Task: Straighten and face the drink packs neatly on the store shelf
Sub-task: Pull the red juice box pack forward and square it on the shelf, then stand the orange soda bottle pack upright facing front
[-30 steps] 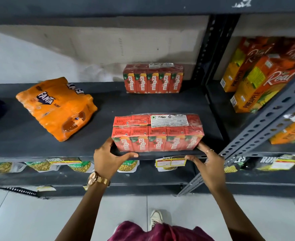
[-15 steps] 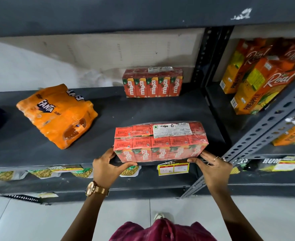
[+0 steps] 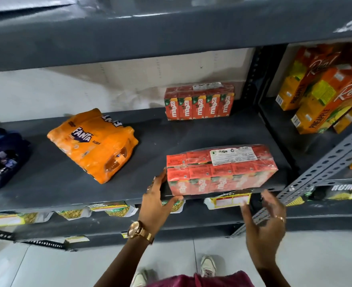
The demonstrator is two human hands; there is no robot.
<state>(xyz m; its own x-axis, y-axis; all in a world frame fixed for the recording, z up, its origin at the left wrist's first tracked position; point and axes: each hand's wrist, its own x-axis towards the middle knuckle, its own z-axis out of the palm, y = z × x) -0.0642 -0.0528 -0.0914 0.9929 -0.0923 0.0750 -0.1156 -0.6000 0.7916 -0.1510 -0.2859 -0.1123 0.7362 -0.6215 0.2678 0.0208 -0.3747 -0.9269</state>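
A shrink-wrapped red Maaza pack (image 3: pixel 220 168) sits at the front edge of the dark grey shelf (image 3: pixel 57 183), its right end turned slightly back. My left hand (image 3: pixel 156 195) grips its lower left corner, thumb under the front edge. My right hand (image 3: pixel 264 226) hangs below the shelf edge with fingers spread, off the pack. A second Maaza pack (image 3: pixel 199 102) stands upright at the back against the wall. An orange Fanta pack (image 3: pixel 94 141) lies skewed at the shelf's left middle.
A dark blue pack (image 3: pixel 3 158) sits at the far left. Orange Real pineapple cartons (image 3: pixel 324 96) fill the neighbouring right bay behind a perforated grey upright (image 3: pixel 324 168). Snack packets (image 3: pixel 73 212) and price tags hang on the shelf below. The upper shelf overhangs.
My right hand has come off the pack's right end and dropped below the shelf edge. My left hand stays on the left corner. The camera has moved closer.
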